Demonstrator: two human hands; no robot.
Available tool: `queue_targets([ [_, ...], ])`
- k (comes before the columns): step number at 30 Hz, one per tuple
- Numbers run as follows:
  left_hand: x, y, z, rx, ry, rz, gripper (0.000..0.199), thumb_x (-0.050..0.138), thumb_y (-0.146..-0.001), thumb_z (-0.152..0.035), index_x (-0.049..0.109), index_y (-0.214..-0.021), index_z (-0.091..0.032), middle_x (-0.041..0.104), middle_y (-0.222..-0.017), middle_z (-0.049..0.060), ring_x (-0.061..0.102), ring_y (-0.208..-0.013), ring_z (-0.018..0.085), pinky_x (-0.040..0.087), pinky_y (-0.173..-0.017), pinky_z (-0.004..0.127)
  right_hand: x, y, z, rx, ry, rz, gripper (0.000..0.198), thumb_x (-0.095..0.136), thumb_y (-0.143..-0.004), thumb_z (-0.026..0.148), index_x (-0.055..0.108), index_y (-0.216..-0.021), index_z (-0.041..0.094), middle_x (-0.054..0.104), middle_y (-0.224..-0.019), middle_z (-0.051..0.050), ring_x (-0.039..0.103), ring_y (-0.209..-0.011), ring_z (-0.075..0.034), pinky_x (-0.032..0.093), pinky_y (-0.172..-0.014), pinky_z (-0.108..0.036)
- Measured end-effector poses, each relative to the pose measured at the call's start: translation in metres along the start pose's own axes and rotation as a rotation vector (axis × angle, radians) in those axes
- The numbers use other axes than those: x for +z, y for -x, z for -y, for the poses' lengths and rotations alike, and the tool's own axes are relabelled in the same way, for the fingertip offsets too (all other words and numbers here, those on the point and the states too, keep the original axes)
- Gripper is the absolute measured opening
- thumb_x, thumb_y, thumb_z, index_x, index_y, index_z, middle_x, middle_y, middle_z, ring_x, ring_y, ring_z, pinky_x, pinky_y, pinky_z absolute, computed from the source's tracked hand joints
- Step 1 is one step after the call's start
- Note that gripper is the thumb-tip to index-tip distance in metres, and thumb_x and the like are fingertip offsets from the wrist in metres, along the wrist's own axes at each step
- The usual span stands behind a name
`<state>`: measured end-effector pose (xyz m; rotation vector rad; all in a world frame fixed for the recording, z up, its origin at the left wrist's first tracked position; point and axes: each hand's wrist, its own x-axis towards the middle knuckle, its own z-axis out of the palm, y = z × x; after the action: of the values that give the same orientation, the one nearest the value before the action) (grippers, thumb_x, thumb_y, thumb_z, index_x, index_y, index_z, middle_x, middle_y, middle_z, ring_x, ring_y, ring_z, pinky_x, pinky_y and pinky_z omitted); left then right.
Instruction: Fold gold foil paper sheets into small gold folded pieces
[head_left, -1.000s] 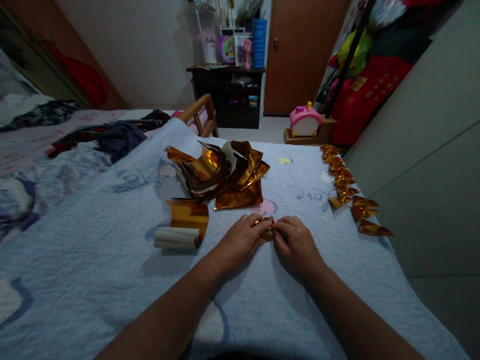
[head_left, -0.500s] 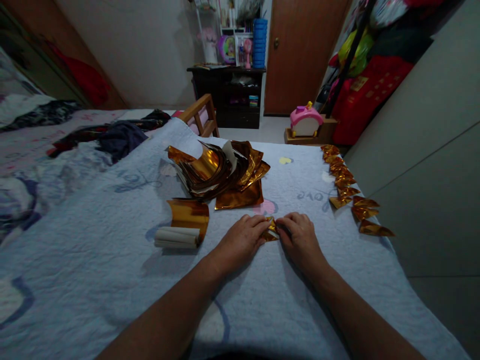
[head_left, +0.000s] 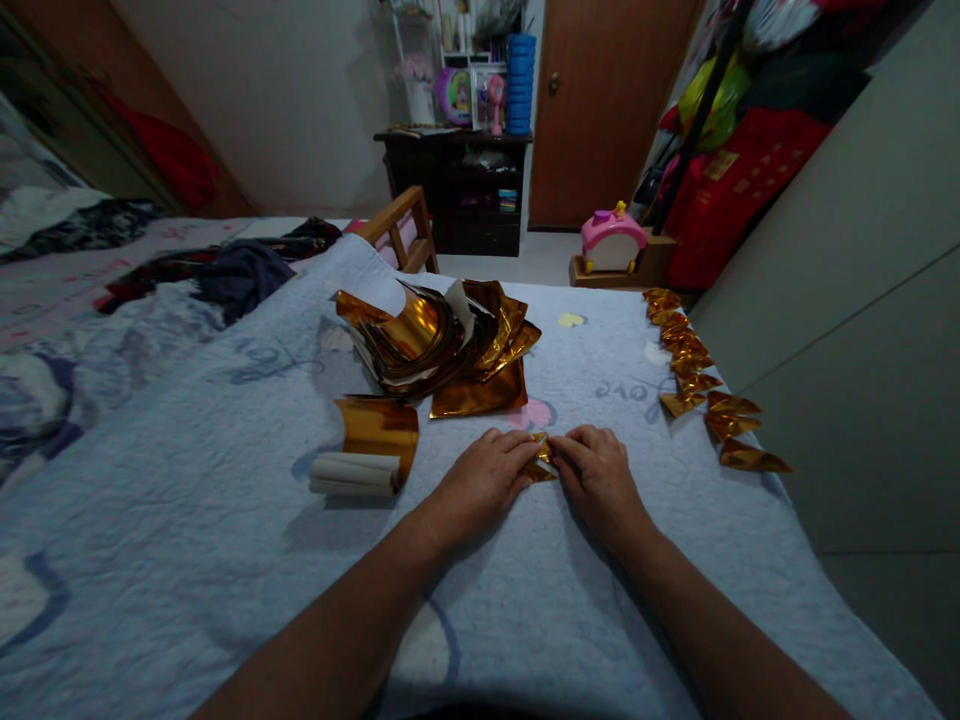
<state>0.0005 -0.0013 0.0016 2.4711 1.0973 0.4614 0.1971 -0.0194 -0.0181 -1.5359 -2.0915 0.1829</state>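
Between my hands, low on the blue bedspread, lies a small folded piece of gold foil paper point(head_left: 541, 470). My left hand point(head_left: 487, 472) grips its left side, fingers pressed together on it. My right hand point(head_left: 596, 465) pinches the right edge with thumb and forefinger. Parts of the paper are hidden under the fingers. Beyond my hands is a loose, curled stack of gold foil paper point(head_left: 420, 335), with a flat gold sheet point(head_left: 480, 395) at its front. To the left, some curled sheets point(head_left: 356, 472) show a pale underside and a gold face.
A row of folded gold foil pieces point(head_left: 690, 355) runs along the right edge of the bedspread point(head_left: 225, 560). Dark clothes point(head_left: 244, 275) lie at the far left. A wooden chair back point(head_left: 409, 230) and a pink toy point(head_left: 613, 242) stand past the far edge.
Hardly anything differs. Both hands stay on the folded gold foil paper, with only a very slight shift of the fingers and of the view.
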Motion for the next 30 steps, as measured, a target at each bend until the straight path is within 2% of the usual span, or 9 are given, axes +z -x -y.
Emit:
queue_targets([
  [8, -0.0021, 0.0, -0.0014, -0.004, 0.04, 0.004, 0.04, 0.062, -0.092, -0.012, 0.056, -0.13, -0.021, 0.062, -0.136, 0.007, 0.057, -0.119, 0.024, 0.045, -0.106, 0.042, -0.0006, -0.0006, 0.0025, 0.028, 0.032, 0.034, 0.02, 0.06, -0.093, 0.018, 0.07, -0.11, 0.022, 0.065, -0.1, -0.008, 0.053, -0.097, -0.027, 0.038, -0.083, -0.04],
  [13, -0.0045, -0.0012, -0.0037, -0.046, 0.062, 0.003, 0.044, 0.065, -0.09, -0.011, 0.054, -0.132, -0.02, 0.065, -0.132, 0.007, 0.058, -0.114, 0.023, 0.047, -0.102, 0.041, -0.0002, -0.0013, 0.0035, 0.046, 0.021, 0.041, 0.018, 0.062, -0.093, 0.018, 0.071, -0.108, 0.022, 0.065, -0.1, -0.008, 0.053, -0.098, -0.027, 0.038, -0.084, -0.041],
  [21, -0.0066, -0.0017, -0.0063, -0.061, 0.072, -0.002, 0.038, 0.066, -0.089, -0.011, 0.057, -0.124, -0.021, 0.066, -0.129, 0.006, 0.058, -0.114, 0.023, 0.047, -0.102, 0.041, 0.0002, -0.0043, 0.0072, 0.095, 0.047, 0.046, 0.015, 0.063, -0.092, 0.019, 0.069, -0.104, 0.023, 0.065, -0.1, -0.008, 0.051, -0.098, -0.028, 0.035, -0.083, -0.04],
  [27, -0.0039, -0.0011, -0.0031, -0.051, 0.06, 0.0, 0.026, 0.065, -0.09, -0.013, 0.061, -0.115, -0.02, 0.067, -0.125, 0.006, 0.059, -0.111, 0.024, 0.047, -0.1, 0.04, -0.0008, -0.0069, 0.0055, 0.093, 0.019, 0.065, 0.03, 0.062, -0.091, 0.018, 0.067, -0.119, 0.026, 0.064, -0.102, -0.008, 0.052, -0.098, -0.028, 0.034, -0.083, -0.04],
  [30, -0.0038, -0.0008, -0.0024, -0.026, 0.066, 0.002, 0.023, 0.063, -0.091, -0.014, 0.062, -0.113, -0.02, 0.067, -0.127, 0.006, 0.059, -0.112, 0.023, 0.047, -0.101, 0.041, -0.0015, -0.0099, 0.0034, 0.054, -0.003, 0.089, 0.028, 0.062, -0.091, 0.018, 0.07, -0.115, 0.029, 0.064, -0.1, -0.007, 0.052, -0.097, -0.027, 0.034, -0.083, -0.039],
])
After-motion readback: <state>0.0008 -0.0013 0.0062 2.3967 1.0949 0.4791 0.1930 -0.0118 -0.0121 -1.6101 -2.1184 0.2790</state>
